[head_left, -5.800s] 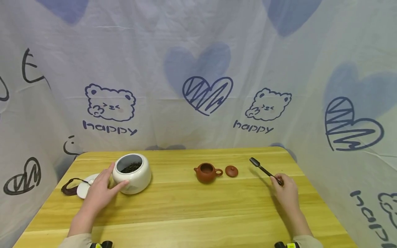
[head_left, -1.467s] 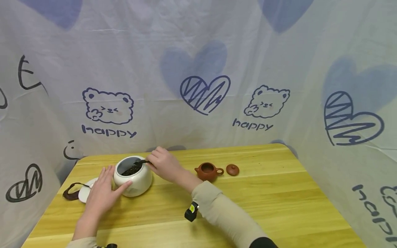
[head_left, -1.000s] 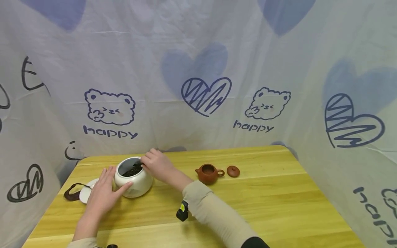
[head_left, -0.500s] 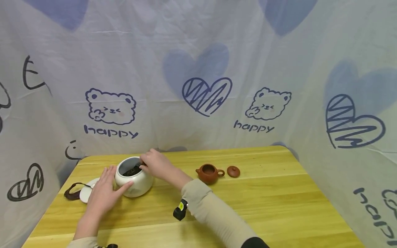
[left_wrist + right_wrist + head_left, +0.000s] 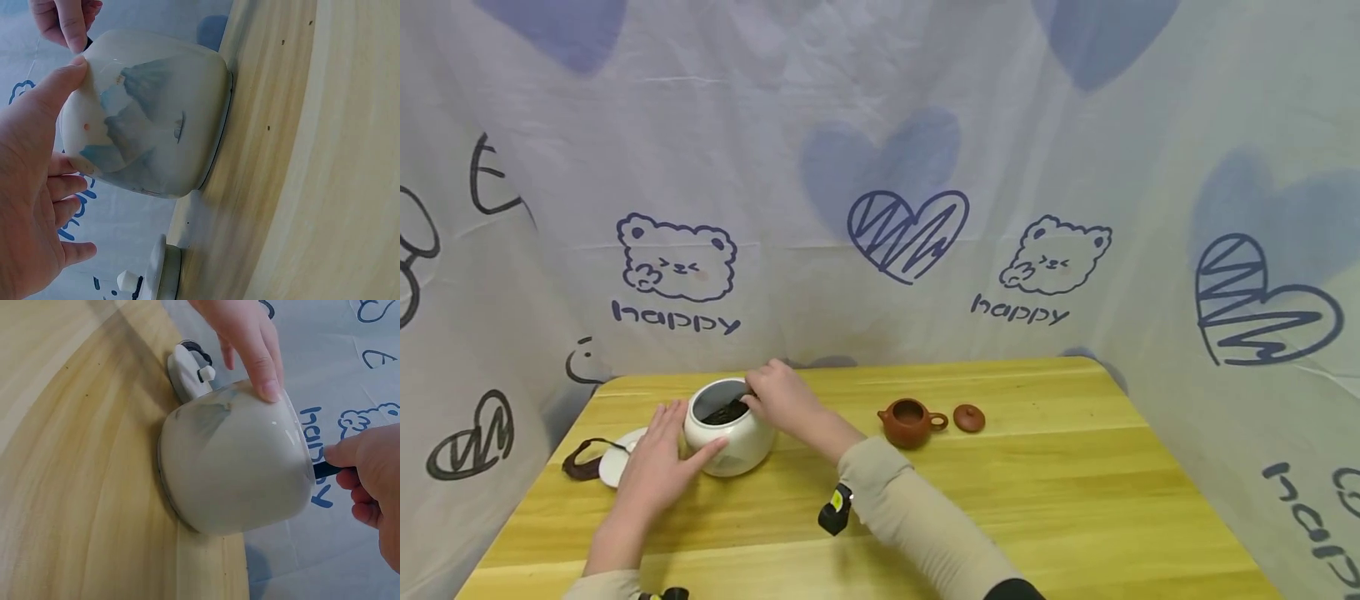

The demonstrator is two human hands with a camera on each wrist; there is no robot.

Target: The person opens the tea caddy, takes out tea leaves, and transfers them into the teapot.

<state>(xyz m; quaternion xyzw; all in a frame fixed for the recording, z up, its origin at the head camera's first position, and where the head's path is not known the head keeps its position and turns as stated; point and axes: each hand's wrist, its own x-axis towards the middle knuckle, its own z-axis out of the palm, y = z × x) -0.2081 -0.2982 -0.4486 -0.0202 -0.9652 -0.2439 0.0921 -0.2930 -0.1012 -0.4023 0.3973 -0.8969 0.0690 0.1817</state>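
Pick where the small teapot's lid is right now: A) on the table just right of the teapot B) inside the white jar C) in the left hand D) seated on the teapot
A: the lid lies on the table beside the open teapot, apart from both hands.

Head view looks down from afar; both wrist views closely share the jar [image 5: 150,112]

Bare hands, beige sleeves

Both forearms wear loose beige sleeves [image 5: 917,517]; a small black wrist device [image 5: 835,510] (with a yellow-green tag) sits at the right cuff, another at the left.
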